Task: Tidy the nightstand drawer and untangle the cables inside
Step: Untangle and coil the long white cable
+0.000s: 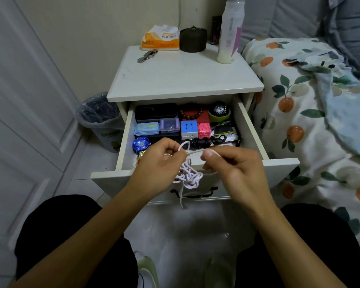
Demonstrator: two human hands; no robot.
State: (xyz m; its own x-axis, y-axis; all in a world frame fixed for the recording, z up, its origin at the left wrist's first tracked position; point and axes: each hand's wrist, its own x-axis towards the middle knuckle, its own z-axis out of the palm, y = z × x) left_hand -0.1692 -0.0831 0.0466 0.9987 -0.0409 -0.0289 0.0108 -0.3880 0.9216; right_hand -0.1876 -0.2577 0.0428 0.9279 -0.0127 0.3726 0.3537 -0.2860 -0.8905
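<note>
Head view of the person's own body. Both forearms are bare from elbow to wrist, with no sleeve, watch or ring in sight on the left hand or the right hand. Black trousers cover both legs. Pale green slippers with white edging show low in the frame.

White nightstand; white tangled cable. Drawer: blue yo-yo, multicoloured cube, pink maze cube. Orange tissue pack. Bedding white, orange-fruit print with green leaves.
</note>
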